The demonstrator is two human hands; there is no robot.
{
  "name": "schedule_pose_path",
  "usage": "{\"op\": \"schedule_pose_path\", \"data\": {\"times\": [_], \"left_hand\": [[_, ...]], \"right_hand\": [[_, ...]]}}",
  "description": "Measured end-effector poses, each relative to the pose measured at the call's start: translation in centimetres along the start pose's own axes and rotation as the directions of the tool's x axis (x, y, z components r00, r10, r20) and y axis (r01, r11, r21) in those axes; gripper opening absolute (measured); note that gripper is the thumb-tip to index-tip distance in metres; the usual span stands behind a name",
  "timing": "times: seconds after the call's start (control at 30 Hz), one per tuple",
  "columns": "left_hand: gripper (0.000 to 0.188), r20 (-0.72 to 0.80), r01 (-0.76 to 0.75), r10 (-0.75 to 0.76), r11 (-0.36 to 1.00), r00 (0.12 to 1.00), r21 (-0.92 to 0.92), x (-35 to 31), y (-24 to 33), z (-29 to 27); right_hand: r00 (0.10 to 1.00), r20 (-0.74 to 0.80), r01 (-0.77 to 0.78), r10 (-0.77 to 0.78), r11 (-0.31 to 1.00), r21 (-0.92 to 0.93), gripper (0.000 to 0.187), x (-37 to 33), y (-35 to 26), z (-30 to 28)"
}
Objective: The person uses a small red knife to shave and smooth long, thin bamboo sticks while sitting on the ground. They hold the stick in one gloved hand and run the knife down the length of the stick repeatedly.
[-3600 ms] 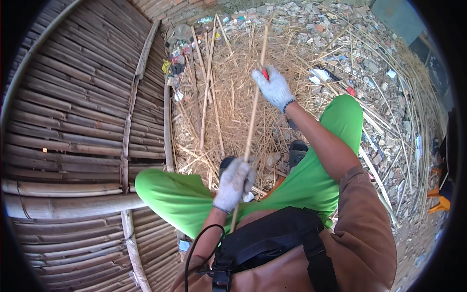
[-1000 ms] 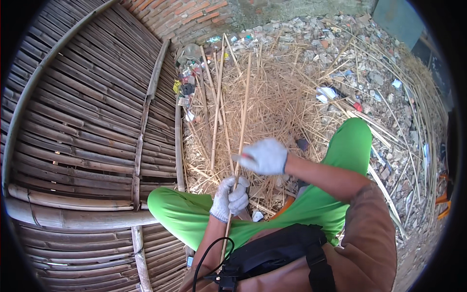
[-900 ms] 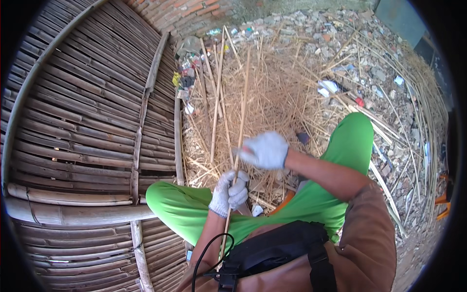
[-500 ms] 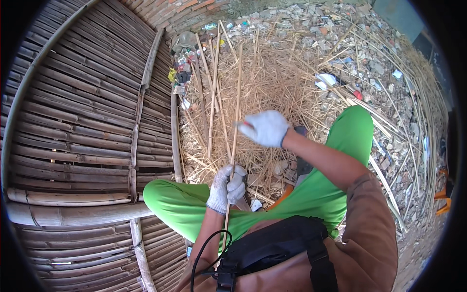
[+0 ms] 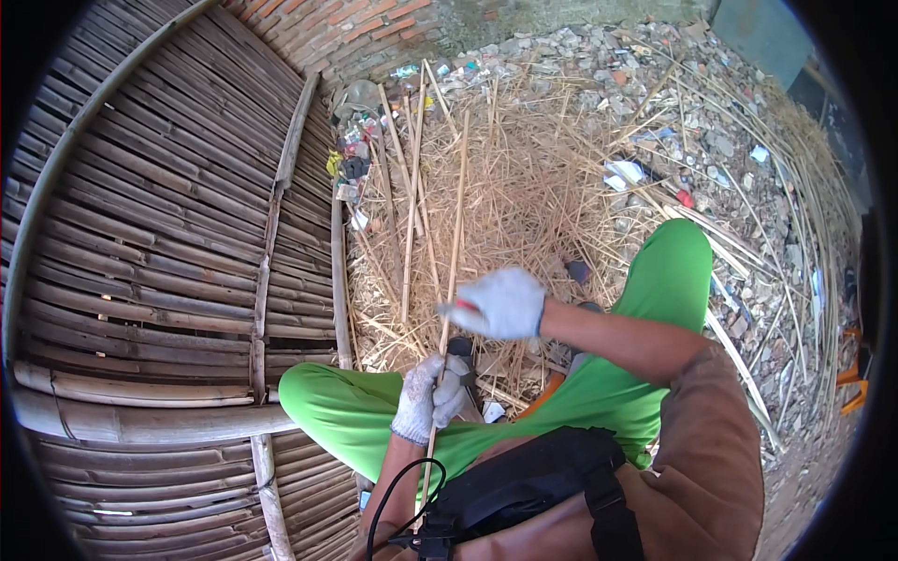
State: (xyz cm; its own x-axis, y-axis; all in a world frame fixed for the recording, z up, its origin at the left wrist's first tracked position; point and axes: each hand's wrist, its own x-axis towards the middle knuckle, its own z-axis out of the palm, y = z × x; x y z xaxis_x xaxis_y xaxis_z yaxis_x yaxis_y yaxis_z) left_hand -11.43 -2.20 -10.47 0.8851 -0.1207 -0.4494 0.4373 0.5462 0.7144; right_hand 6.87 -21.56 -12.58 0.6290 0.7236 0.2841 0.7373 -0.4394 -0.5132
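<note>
Bamboo panel (image 5: pixel 168 243) fills the left side, laid flat. Left hand (image 5: pixel 432 397), gloved, is fisted around a thin bamboo stick (image 5: pixel 453 243) above the green-trousered lap. Stick runs up over the straw pile (image 5: pixel 524 178). Right hand (image 5: pixel 499 304), gloved, is closed on the stick higher up. Black bag (image 5: pixel 533 481) sits at the chest; contents not visible.

Two gloved hands (image 5: pixel 496 304), one held bamboo stick (image 5: pixel 454 243), one bamboo panel (image 5: pixel 168 252).
</note>
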Motion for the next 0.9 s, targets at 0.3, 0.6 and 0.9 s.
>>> {"op": "schedule_pose_path", "data": {"times": [0.3, 0.6, 0.9], "left_hand": [[0.044, -0.003, -0.004, 0.004, 1.0, 1.0, 0.007, -2.3, -0.3, 0.6], [0.037, -0.106, 0.003, 0.02, 0.978, 0.994, 0.209, -5.8, -0.8, 0.7], [0.039, -0.148, 0.054, -0.025, 0.98, 0.989, 0.192, -8.8, -2.6, -1.5]], "right_hand": [[0.995, 0.015, -0.098, 0.099, 0.994, -0.049, 0.08, 2.1, 2.3, -1.7], [0.965, -0.201, -0.197, 0.171, 0.973, -0.121, 0.071, 4.6, 9.1, -2.4], [0.97, -0.098, -0.227, 0.224, 0.974, -0.015, 0.077, 4.4, 7.2, -3.8]]}}
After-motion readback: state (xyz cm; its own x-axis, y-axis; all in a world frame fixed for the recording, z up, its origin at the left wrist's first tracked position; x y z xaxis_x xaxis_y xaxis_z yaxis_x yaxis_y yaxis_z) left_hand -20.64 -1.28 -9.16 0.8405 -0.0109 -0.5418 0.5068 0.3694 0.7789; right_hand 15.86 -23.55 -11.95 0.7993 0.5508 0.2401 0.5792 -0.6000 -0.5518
